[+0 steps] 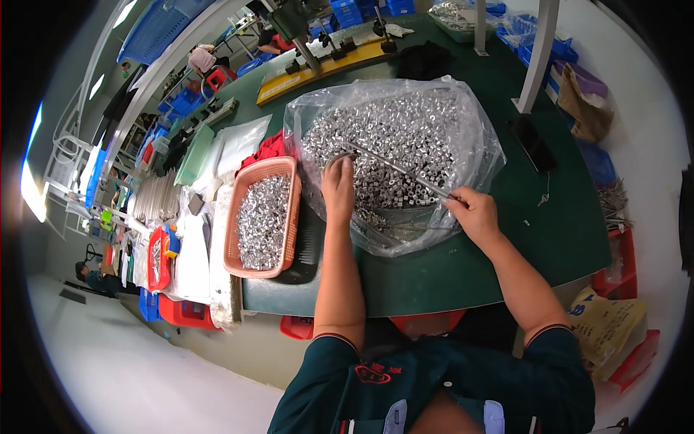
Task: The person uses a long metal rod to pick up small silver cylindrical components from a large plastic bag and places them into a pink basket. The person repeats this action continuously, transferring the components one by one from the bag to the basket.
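A clear plastic bag [483,148] lies spread on the green table, filled with many small silvery metal sleeves [390,123]. Above them slants a thin metal rod [401,169]. My right hand [473,215] pinches its near right end between thumb and fingers. Close to the rod's far left end, my left hand [337,189] is held over the bag's left side, fingers curled together; what they hold, if anything, is too small to tell. Left of my left forearm stands a pink plastic basket [294,210] with more small shiny metal pieces [262,224].
A black phone [533,145] rests on the table's right part, beside a white post [536,61]. Behind the bag is a yellow-based fixture [325,71]. Red cloth [269,150] lies behind the basket. White sheets and a red tray [158,257] are further left. People sit in the background.
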`<state>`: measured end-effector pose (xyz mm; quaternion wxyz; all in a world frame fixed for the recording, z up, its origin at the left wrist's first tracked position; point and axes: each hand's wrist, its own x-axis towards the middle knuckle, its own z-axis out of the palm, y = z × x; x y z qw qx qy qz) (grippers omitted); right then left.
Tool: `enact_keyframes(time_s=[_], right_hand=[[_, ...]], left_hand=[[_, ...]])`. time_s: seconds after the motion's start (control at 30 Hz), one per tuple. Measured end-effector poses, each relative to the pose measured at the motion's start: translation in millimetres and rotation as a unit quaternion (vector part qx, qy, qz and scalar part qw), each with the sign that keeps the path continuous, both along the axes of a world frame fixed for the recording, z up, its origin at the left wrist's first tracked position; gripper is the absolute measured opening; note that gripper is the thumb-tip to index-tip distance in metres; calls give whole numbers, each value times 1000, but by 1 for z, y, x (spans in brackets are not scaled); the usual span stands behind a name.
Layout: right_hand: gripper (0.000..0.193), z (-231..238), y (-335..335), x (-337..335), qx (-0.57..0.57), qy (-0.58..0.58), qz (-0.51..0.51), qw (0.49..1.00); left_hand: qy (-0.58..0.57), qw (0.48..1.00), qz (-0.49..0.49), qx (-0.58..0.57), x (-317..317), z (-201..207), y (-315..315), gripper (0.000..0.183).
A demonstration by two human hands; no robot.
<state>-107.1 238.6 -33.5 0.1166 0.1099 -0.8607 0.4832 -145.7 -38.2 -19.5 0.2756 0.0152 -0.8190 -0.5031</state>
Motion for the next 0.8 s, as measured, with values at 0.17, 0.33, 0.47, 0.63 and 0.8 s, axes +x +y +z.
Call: enact_keyframes(time_s=[0.17, 0.33, 0.47, 0.63, 0.8], right_hand=[[19, -1, 0, -1, -24, -20, -1, 1000], [18, -2, 0, -2, -37, -28, -7, 999], [19, -2, -1, -2, -33, -37, -2, 999], [19, -3, -1, -2, -28, -32, -1, 999], [20, 0, -2, -2, -28, -42, 2, 999]], left_hand=[[-75, 938, 108, -321, -4, -19, 15, 35], [-95, 919, 75, -376, -11, -19, 28, 44], [-143, 910, 30, -387, -18, -19, 39, 41], [-150, 902, 26, -404, -27, -14, 53, 41], [-191, 910, 2, -369, -39, -25, 50, 33]])
